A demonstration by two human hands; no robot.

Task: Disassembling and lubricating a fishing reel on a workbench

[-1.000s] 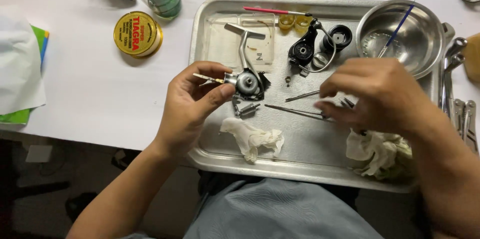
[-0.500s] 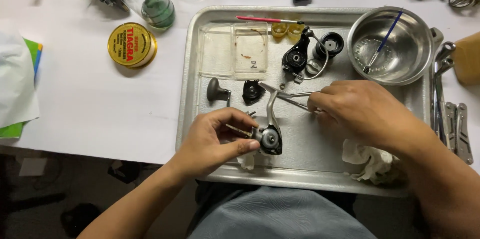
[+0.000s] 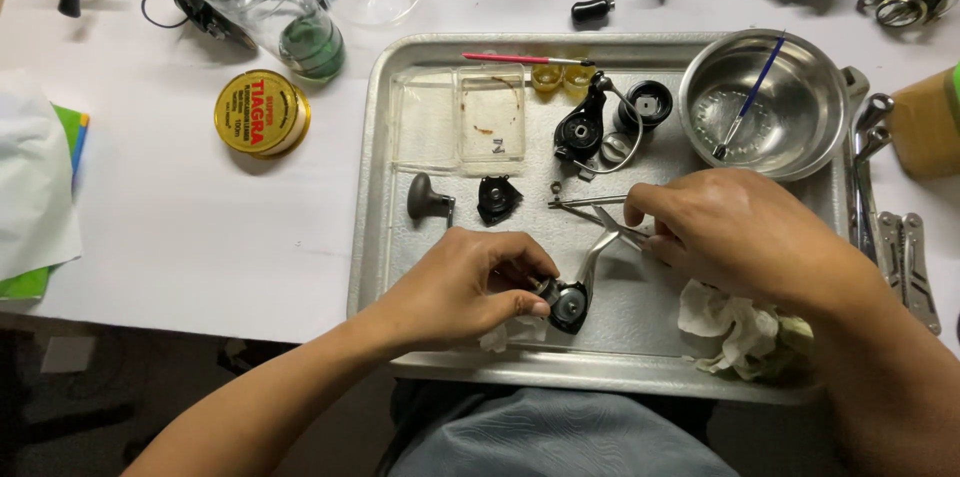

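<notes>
Left hand (image 3: 470, 287) closed around dark round reel body (image 3: 567, 305), held low over near part of metal tray (image 3: 380, 137). Right hand (image 3: 740, 232) pinched on slim metal tweezers (image 3: 590, 204), tips pointing left, just above silver reel arm (image 3: 598, 252) rising from body. Crumpled white tissue (image 3: 735, 322) lying beneath right wrist. Black knob (image 3: 428, 199) and small black cover (image 3: 498, 199) resting on tray beyond left hand. Steel bowl (image 3: 790, 142) with blue brush (image 3: 750, 97) at far right corner. Yellow round tin (image 3: 262, 114) on white table, left of tray.
</notes>
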